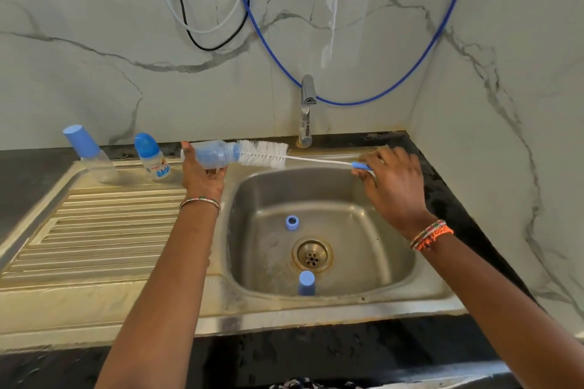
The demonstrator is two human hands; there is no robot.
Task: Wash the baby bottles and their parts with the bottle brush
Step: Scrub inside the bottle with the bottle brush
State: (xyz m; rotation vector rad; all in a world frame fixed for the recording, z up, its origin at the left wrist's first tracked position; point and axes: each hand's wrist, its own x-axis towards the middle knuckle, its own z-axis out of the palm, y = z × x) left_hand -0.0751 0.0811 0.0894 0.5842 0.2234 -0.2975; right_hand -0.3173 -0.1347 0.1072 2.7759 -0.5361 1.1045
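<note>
The left hand [202,175] grasps a clear bottle [215,153] held sideways, its mouth toward the right. Two capped bottles [94,151] stand to its left on the drainboard. From the mouth, the bottle brush [264,153] bristles stick out; the right hand [390,181] pinches the blue handle. Below, a ring [292,222] and cap [306,283] lie in the sink [395,262]. A hard push may, I judge, twist the bottle free, since the left hand's hold looks light.

Both forearms are showing bare, with no sleeves reaching into view. The left hand [202,177] is wearing a thin beaded bracelet [199,201] at the wrist, its beads mixing red, green and white. The right hand [393,186] is wearing several stacked bracelets [431,234], mostly orange, with white, red and green beads.
</note>
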